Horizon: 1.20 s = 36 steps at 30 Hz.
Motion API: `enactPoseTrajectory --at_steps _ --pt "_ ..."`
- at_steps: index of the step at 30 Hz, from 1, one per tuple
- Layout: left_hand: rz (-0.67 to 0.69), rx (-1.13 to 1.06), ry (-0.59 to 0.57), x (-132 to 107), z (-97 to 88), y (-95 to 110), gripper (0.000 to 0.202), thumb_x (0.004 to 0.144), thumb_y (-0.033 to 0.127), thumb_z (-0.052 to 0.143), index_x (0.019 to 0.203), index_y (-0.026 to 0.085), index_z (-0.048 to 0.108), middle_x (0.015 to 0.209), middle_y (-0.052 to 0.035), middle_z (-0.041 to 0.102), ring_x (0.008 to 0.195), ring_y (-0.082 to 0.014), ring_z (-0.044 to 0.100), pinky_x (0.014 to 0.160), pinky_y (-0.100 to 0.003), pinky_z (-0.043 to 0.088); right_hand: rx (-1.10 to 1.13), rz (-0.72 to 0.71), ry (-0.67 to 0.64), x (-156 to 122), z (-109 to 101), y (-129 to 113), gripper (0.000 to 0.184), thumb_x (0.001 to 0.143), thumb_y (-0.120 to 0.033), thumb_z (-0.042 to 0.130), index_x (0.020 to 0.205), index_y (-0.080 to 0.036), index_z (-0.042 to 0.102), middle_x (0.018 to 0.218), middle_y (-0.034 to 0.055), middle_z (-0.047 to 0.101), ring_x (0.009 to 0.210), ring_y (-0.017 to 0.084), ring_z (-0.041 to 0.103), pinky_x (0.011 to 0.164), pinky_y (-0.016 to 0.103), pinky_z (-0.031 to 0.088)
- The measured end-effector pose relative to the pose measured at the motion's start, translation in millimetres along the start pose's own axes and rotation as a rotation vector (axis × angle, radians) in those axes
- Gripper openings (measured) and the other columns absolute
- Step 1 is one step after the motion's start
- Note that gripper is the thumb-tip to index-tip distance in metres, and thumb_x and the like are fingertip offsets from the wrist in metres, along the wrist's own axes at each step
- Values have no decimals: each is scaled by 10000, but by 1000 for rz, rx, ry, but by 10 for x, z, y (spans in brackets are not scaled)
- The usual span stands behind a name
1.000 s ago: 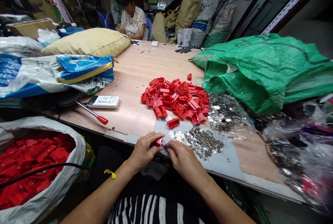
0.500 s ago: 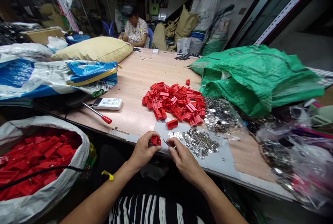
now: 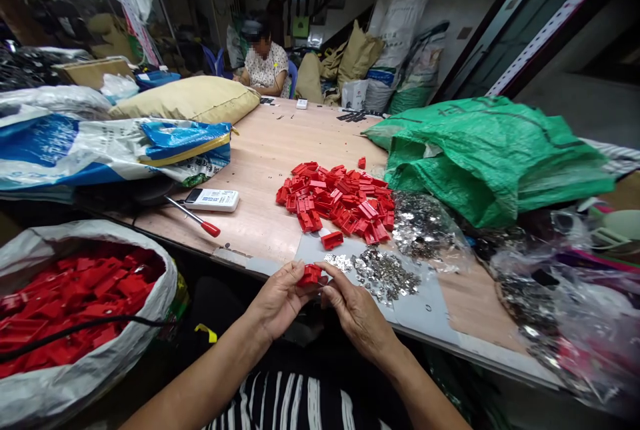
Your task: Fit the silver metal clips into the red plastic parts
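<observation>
A small red plastic clip (image 3: 311, 275), blocky and glossy, is pinched between the curled fingers of the left hand (image 3: 278, 300) and the fingertips of the right hand (image 3: 353, 311), both closed on it at the near edge of the wooden worktable (image 3: 260, 150). Beside the left arm, a white woven sack (image 3: 95, 377) stands open, filled with matching red clips. On the table, clear plastic bags (image 3: 430, 223) hold small silvery metal parts beside a loose heap of red clips (image 3: 340, 200).
</observation>
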State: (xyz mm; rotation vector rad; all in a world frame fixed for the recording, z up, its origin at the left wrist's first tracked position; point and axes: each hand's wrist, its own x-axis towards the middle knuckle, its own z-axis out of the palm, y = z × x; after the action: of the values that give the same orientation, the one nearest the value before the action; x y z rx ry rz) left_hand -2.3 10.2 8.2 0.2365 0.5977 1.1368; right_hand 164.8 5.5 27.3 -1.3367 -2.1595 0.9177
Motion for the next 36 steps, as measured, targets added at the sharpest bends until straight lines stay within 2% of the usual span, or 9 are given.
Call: enactPoseTrajectory --at_steps 8,12,15,19,24,28,32,34,36 --pt "-58 -73 45 -28 36 -48 102 842 180 633 841 80 654 839 -85 724 775 -177 697 859 -335 528 -70 -45 131 41 62 59 313 961 -347 370 1220 -269 527 824 12 660 773 188 610 702 276 428" --pt "-67 -46 46 -30 27 -77 136 767 191 719 814 100 628 841 -81 721 801 -199 702 885 -344 514 70 16 178 73 103 105 333 967 -384 344 1129 -231 591 601 -29 554 553 147 537 569 242 403" --pt "-2 38 88 3 -28 -50 215 720 222 766 758 139 570 808 -54 712 745 -181 698 828 -324 525 162 58 184 121 76 154 372 973 -403 312 1104 -213 604 556 -44 510 529 135 516 574 236 413" --pt "220 172 293 98 -159 112 256 724 270 760 800 171 537 780 -25 688 666 -140 670 667 -252 512 -26 105 252 231 -67 295 331 952 -371 355 1141 -223 583 820 24 653 768 176 615 728 288 465" --pt "456 224 406 162 -259 303 314 716 173 753 957 191 551 1007 -46 652 864 -141 664 827 -280 493 -398 64 279 453 -249 498 316 893 -198 427 1162 -194 591 1264 115 532 1153 234 522 970 386 419" --pt "566 352 428 133 -290 274 487 741 176 724 1168 272 511 1192 -43 589 1064 -157 602 877 -262 458 -487 86 171 638 -270 557 331 863 -141 482 1172 -149 599 1258 133 554 1161 242 520 1012 393 394" --pt "651 488 428 80 -283 186 557 747 199 717 1246 317 500 1287 -38 541 1081 -148 574 869 -219 444 -478 63 206 667 -217 491 338 876 -142 484 1198 -145 584 1228 136 593 1155 242 524 1024 420 385" --pt "635 545 407 59 -249 163 483 749 247 723 1197 295 550 1316 -41 512 1019 -142 587 815 -203 463 -430 20 250 589 -166 391 351 888 -150 480 1229 -162 563 1274 132 572 1192 243 501 1037 435 377" --pt "496 534 337 45 -201 155 431 778 340 694 1182 256 569 1241 -63 549 906 -141 613 713 -207 490 -319 -82 255 463 -95 251 358 891 -147 487 1239 -190 555 1280 109 577 1193 228 503 1027 417 395"
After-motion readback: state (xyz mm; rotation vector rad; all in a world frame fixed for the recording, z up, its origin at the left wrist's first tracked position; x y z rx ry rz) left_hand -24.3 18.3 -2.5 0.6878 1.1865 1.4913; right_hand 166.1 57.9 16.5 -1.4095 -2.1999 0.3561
